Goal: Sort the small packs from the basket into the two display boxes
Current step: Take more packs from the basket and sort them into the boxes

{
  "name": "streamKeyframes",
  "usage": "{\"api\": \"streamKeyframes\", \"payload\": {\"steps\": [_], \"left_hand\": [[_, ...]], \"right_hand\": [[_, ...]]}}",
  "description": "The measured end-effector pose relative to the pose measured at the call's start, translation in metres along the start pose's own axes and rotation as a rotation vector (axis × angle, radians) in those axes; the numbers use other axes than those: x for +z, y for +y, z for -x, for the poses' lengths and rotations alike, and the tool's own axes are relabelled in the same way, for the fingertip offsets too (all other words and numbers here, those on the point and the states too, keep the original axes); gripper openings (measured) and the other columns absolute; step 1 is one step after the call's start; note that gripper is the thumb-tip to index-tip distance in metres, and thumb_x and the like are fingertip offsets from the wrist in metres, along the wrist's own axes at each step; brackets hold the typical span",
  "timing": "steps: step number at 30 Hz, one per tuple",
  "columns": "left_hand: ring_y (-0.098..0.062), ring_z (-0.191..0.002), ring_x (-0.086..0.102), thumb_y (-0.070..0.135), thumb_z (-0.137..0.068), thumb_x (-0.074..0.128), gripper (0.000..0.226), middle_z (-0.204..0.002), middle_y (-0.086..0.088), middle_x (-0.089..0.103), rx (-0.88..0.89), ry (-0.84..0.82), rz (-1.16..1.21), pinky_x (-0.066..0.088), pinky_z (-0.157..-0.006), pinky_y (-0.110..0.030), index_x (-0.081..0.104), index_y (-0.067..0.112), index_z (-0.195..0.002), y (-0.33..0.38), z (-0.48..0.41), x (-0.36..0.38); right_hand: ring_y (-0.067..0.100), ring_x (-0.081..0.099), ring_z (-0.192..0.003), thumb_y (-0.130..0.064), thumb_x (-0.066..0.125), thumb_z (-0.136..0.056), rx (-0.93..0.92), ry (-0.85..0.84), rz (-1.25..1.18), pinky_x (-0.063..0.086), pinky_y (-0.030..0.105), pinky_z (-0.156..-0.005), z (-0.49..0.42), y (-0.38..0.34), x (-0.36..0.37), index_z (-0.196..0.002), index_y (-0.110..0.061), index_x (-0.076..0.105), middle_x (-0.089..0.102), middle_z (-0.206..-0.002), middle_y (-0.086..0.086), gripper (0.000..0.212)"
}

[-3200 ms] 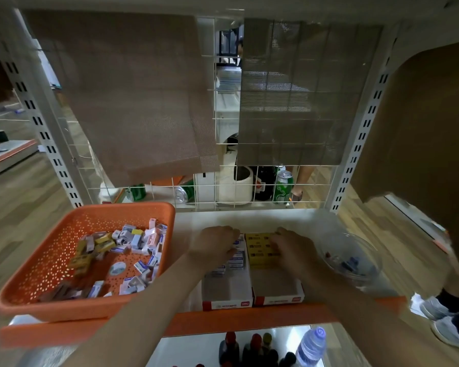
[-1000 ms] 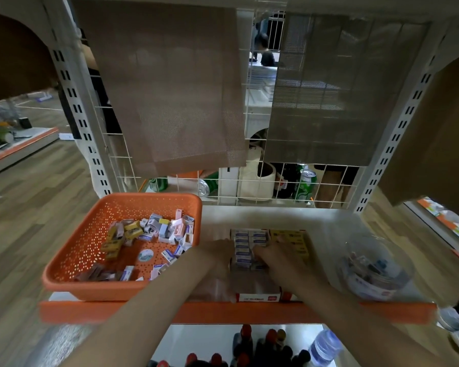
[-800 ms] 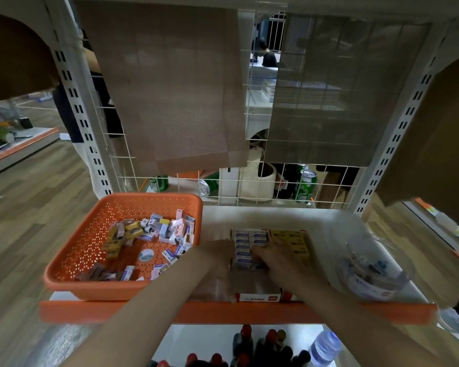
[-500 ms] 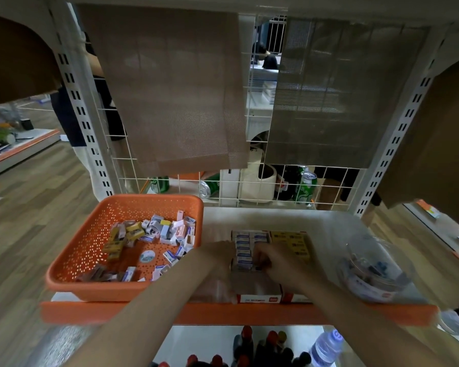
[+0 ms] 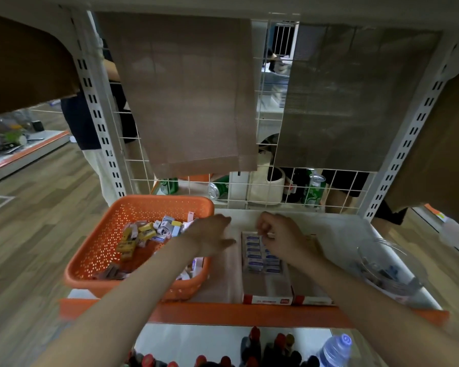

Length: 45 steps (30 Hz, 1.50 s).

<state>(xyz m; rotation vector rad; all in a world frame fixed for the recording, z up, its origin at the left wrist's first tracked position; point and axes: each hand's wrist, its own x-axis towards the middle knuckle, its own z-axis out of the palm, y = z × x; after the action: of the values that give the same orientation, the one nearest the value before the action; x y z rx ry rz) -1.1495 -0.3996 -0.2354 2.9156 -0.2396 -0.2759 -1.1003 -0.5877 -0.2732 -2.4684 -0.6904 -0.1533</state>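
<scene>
The orange basket (image 5: 143,203) sits at the left of the shelf (image 5: 337,223), with loose small packs (image 5: 149,234) heaped in its far half. The left hand (image 5: 210,234) hovers over the basket's right rim, fingers stretched out and holding nothing. The right hand (image 5: 278,235) hangs over the far end of the left display box (image 5: 265,298), above its rows of blue-and-white packs (image 5: 257,256). Its fingers are curled, but blur hides whether they pinch anything. The right display box (image 5: 313,299) is mostly hidden under the right forearm.

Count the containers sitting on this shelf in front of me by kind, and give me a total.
Orange basket: 1
Display boxes: 2
Clear bowl: 1
Total: 4
</scene>
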Motion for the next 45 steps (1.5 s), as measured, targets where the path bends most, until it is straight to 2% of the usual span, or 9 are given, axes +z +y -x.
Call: {"api": "streamKeyframes", "payload": {"steps": [4,10,19,25,31,34,36,40,45], "left_hand": [[-0.021,-0.128,0.045,0.029,-0.098,0.043,0.041,-0.143,-0.002,0.045,-0.067,0.162,-0.107,0.037,-0.105,-0.032,0.043,0.022,-0.139,-0.049,0.012,-0.004],[-0.022,-0.119,0.053,0.028,-0.095,0.045,0.034,-0.132,-0.001,0.054,-0.236,0.183,-0.192,0.042,-0.095,-0.032,0.052,0.024,-0.128,-0.112,0.040,0.001],[-0.019,-0.132,0.041,0.028,-0.097,0.042,0.046,-0.152,0.010,0.032,-0.222,0.173,-0.177,0.037,-0.100,-0.032,0.035,0.034,-0.142,-0.151,0.064,0.011],[-0.022,-0.123,0.049,0.028,-0.096,0.046,0.046,-0.140,0.001,0.047,-0.243,0.120,-0.241,0.041,-0.095,-0.033,0.036,0.024,-0.141,-0.151,0.068,0.012],[-0.023,-0.112,0.057,0.029,-0.095,0.048,0.067,-0.128,0.000,0.057,-0.258,0.100,-0.233,0.045,-0.083,-0.032,0.012,0.012,-0.149,-0.153,0.062,0.021],[-0.026,-0.107,0.059,0.033,-0.094,0.048,0.065,-0.131,-0.008,0.051,-0.273,0.044,-0.267,0.046,-0.083,-0.034,0.020,0.009,-0.147,-0.149,0.061,0.023],[-0.028,-0.105,0.060,0.037,-0.093,0.047,0.057,-0.129,-0.010,0.053,-0.270,0.003,-0.295,0.046,-0.082,-0.033,0.034,0.007,-0.140,-0.145,0.060,0.024],[-0.025,-0.105,0.059,0.049,-0.089,0.052,0.043,-0.114,-0.005,0.063,-0.277,-0.087,-0.314,0.043,-0.075,-0.031,0.061,0.012,-0.109,-0.142,0.055,0.027],[-0.024,-0.110,0.058,0.047,-0.086,0.058,0.042,-0.117,-0.003,0.062,-0.310,-0.137,-0.366,0.045,-0.081,-0.032,0.061,0.013,-0.111,-0.136,0.052,0.030]], "right_hand": [[0.018,0.059,-0.087,-0.007,0.058,-0.080,-0.164,-0.078,0.096,0.041,0.029,-0.078,-0.019,-0.038,0.022,-0.095,-0.018,0.062,0.066,-0.089,-0.003,0.020],[0.023,0.053,-0.106,-0.011,0.056,-0.081,-0.326,-0.137,0.237,0.031,0.030,-0.082,-0.044,-0.096,0.060,-0.098,-0.017,0.064,0.065,-0.105,0.001,0.020],[0.031,0.054,-0.110,-0.014,0.054,-0.089,-0.207,-0.280,0.472,0.033,0.033,-0.097,-0.064,-0.125,0.110,-0.108,-0.013,0.065,0.066,-0.108,0.011,0.022],[0.026,0.054,-0.111,-0.018,0.054,-0.089,-0.165,-0.350,0.608,0.018,0.038,-0.113,-0.068,-0.125,0.130,-0.103,-0.012,0.065,0.066,-0.106,0.008,0.018],[0.026,0.053,-0.111,-0.004,0.050,-0.089,-0.138,-0.383,0.650,0.020,0.039,-0.112,-0.064,-0.132,0.133,-0.107,-0.011,0.063,0.064,-0.109,0.009,0.023],[0.028,0.056,-0.109,0.005,0.047,-0.086,-0.136,-0.388,0.636,0.024,0.038,-0.110,-0.062,-0.135,0.132,-0.105,-0.009,0.062,0.065,-0.108,0.011,0.028],[0.029,0.058,-0.102,0.007,0.047,-0.085,-0.154,-0.378,0.612,0.030,0.039,-0.106,-0.062,-0.137,0.132,-0.084,-0.010,0.058,0.065,-0.096,0.010,0.020],[0.025,0.047,-0.067,0.000,0.052,-0.086,-0.197,-0.333,0.554,0.035,0.040,-0.102,-0.066,-0.139,0.127,-0.059,-0.015,0.031,0.034,-0.060,0.000,0.037],[0.027,0.060,-0.087,-0.003,0.057,-0.085,-0.199,-0.271,0.408,0.038,0.038,-0.095,-0.069,-0.139,0.121,-0.088,-0.008,0.061,0.056,-0.079,0.004,0.007]]}}
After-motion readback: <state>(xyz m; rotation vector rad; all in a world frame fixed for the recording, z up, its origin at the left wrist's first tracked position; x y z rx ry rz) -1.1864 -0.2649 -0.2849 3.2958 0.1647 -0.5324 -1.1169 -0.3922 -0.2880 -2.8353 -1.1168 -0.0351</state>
